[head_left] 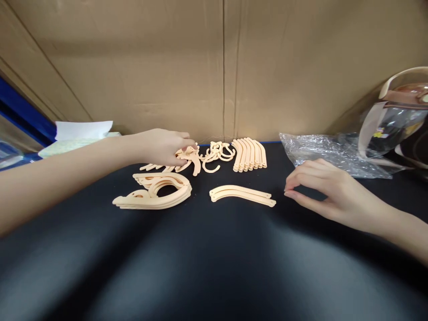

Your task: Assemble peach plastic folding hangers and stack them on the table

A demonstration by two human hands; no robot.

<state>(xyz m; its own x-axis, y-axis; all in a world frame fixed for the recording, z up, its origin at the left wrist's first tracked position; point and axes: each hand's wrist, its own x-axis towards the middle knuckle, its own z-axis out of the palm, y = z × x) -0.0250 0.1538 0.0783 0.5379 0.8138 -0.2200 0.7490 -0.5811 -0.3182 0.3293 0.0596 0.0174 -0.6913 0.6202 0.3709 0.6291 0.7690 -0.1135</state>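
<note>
My left hand (163,145) reaches to the back of the black table, its fingers bent round a beige plastic hanger piece (196,166) in a pile of similar parts; the fingertips are partly hidden. Just in front of that hand lies a stack of folded beige plastic hangers (170,203). Two curved hanger arms (242,195) rest side by side in the middle. To their right, my right hand (317,191) hovers with thumb and forefinger tips brought together, and nothing shows between them.
Beige hanger hooks (217,154) lie heaped at the back, beside a neat row of curved hanger arms (249,155). Crumpled clear plastic (321,151) and a clear bag with a strap (384,129) are at right. Cardboard (160,67) stands behind; white paper (82,130) is at left.
</note>
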